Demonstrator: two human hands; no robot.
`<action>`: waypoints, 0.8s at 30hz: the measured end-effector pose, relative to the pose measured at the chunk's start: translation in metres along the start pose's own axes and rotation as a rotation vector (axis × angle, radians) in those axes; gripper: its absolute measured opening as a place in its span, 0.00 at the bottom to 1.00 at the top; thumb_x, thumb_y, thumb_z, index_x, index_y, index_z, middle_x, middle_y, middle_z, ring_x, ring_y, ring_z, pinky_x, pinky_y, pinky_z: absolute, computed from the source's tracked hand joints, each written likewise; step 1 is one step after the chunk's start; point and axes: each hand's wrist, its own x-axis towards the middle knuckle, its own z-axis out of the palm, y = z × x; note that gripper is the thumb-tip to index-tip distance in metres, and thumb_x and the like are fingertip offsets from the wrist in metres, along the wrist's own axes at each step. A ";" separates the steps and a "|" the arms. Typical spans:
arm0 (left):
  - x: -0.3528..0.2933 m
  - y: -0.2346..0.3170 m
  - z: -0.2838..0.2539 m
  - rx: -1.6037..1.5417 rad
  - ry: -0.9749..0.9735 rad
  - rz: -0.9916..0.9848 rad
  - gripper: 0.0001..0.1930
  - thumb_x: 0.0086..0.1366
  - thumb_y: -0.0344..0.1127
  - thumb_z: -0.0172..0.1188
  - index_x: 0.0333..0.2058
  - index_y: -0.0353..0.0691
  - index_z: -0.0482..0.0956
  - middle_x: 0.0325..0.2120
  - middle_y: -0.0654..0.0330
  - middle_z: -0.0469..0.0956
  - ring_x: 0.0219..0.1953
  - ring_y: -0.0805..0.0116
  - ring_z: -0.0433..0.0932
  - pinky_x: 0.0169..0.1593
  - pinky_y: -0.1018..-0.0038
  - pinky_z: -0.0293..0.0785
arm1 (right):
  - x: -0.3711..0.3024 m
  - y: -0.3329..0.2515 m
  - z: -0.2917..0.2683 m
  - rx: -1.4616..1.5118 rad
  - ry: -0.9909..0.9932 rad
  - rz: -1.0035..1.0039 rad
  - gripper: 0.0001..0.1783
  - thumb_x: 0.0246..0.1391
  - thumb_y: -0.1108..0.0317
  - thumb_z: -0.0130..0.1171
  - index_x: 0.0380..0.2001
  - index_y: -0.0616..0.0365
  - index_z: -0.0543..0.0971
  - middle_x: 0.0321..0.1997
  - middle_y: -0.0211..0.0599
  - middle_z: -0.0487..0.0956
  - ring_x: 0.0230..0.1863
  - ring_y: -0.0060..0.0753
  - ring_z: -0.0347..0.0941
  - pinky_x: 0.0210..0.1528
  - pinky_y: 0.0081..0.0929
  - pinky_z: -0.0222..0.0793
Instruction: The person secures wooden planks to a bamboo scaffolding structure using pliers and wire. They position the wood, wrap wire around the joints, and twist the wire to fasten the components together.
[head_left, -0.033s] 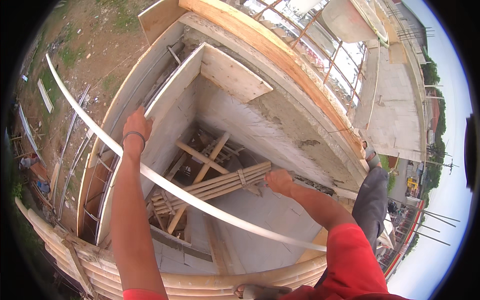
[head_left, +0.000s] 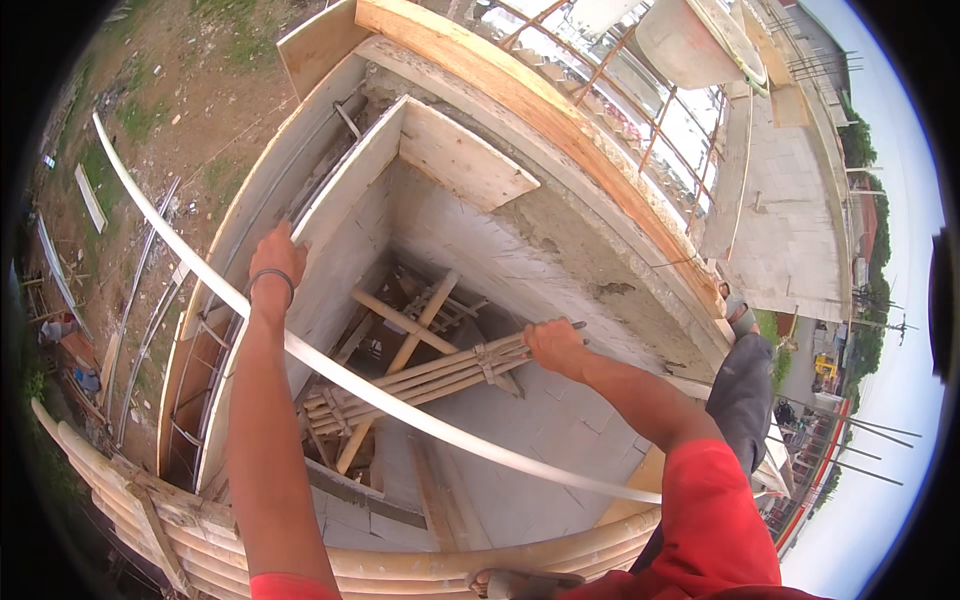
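Note:
My left hand (head_left: 277, 256), with a dark band at the wrist, is closed on the upper edge of a pale plywood panel (head_left: 345, 205). Alongside this panel runs a narrow gap with steel rods, bounded by an outer board. Over the deep opening, my right hand (head_left: 555, 347) makes a fist around a slim dark tool (head_left: 580, 325). Only the tool's tip shows, so its kind is unclear. Below and beside that fist lies a bundle of bamboo poles (head_left: 440, 370). A long, white, bowed pipe (head_left: 390, 400) crosses the opening and passes behind my left forearm.
Bamboo poles (head_left: 450, 563) form a platform edge at the front, with a sandalled foot on it. A block wall with a timber board (head_left: 560, 120) rises opposite. Crossed bamboo (head_left: 410, 325) fills part of the pit. Rebar and a wheelbarrow-like tub (head_left: 700, 45) are at the upper right.
My right hand has risen slightly and turned, and a dark tool tip now shows beyond the fist. My left hand stays on the panel edge.

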 end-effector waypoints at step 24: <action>-0.004 -0.013 0.009 0.002 -0.110 -0.119 0.16 0.58 0.32 0.60 0.47 0.46 0.73 0.44 0.56 0.75 0.48 0.53 0.76 0.48 0.55 0.76 | 0.136 0.105 -0.349 0.304 1.155 0.028 0.16 0.45 0.63 0.66 0.31 0.56 0.70 0.30 0.43 0.70 0.34 0.51 0.68 0.35 0.44 0.63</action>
